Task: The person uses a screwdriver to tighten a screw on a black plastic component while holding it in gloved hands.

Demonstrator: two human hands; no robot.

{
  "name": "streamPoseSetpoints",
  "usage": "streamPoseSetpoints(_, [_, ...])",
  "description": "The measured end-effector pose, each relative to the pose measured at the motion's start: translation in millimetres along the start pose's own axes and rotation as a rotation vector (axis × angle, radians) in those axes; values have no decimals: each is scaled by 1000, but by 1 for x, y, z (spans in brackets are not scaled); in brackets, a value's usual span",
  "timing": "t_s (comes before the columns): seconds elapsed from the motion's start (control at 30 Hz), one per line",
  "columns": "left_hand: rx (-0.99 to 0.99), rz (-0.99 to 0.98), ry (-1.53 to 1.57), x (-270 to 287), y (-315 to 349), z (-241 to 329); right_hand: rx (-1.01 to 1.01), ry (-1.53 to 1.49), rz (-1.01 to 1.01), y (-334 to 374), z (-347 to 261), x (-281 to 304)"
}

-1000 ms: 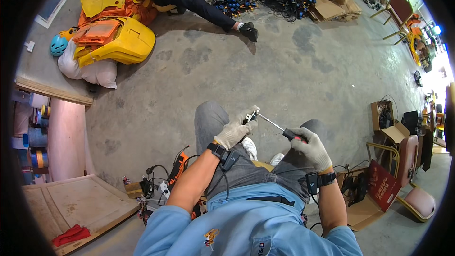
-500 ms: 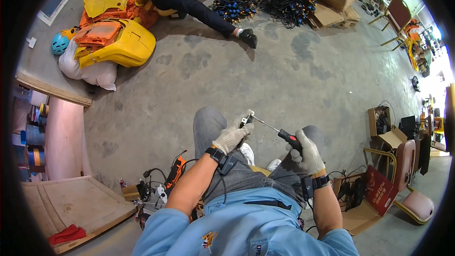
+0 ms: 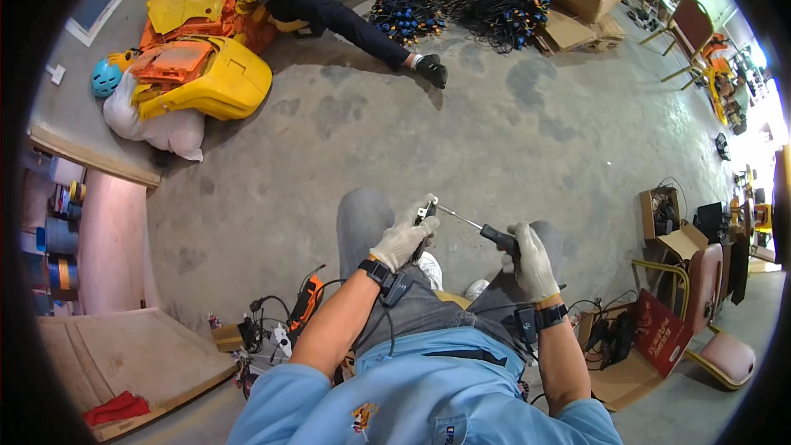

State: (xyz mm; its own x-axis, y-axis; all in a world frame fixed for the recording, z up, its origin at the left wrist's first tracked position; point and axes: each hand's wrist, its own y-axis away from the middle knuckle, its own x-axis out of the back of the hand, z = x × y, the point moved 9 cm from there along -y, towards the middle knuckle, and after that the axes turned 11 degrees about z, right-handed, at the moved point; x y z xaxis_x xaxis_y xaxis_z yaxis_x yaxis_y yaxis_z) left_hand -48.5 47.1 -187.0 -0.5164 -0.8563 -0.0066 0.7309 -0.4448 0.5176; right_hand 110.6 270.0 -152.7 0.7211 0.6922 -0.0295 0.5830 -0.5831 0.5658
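My left hand (image 3: pixel 401 242), in a whitish work glove, is closed around a small black part (image 3: pixel 427 216) with a pale metal piece at its top. What exactly the part is cannot be made out. My right hand (image 3: pixel 535 265), gloved too, grips the black handle of a screwdriver (image 3: pixel 497 236). Its thin shaft points up and left, the tip at or very near the part's upper end. Both hands are over my knees, and the fingers of the left one partly cover the part.
Yellow and orange plastic shells (image 3: pixel 222 78) are piled at the far left. Another person (image 3: pixel 346 8) sits beyond, beside heaps of black cables (image 3: pixel 503 8). An open carton (image 3: pixel 634 371) and a chair (image 3: pixel 704 288) stand at my right, a wooden panel (image 3: pixel 132 354) at my left.
The screwdriver has turned in my right hand: the red patch on its handle no longer shows. My right hand has rolled with it. My left hand has barely shifted.
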Motion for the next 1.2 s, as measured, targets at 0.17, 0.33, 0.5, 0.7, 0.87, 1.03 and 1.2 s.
streamPoseSetpoints(0.17, [14,49,-133,11,-12,-24,-32,138,-9,0,0,-1])
streamPoseSetpoints(0.33, [46,41,-16,10,-7,-18,77,78,27,-18,16,5])
streamPoseSetpoints(0.5, [-11,45,-108,14,-14,-30,37,-117,58,-13,15,3])
streamPoseSetpoints(0.7, [-31,36,-122,10,-23,-40,-125,137,-30,-8,8,10])
streamPoseSetpoints(0.87, [24,26,-243,7,-6,-23,42,107,15,-14,12,11])
streamPoseSetpoints(1.03, [33,17,-196,6,-5,-22,118,-68,-36,-15,5,6])
streamPoseSetpoints(1.2, [16,7,-154,8,-10,-29,-39,70,-29,-5,-1,4])
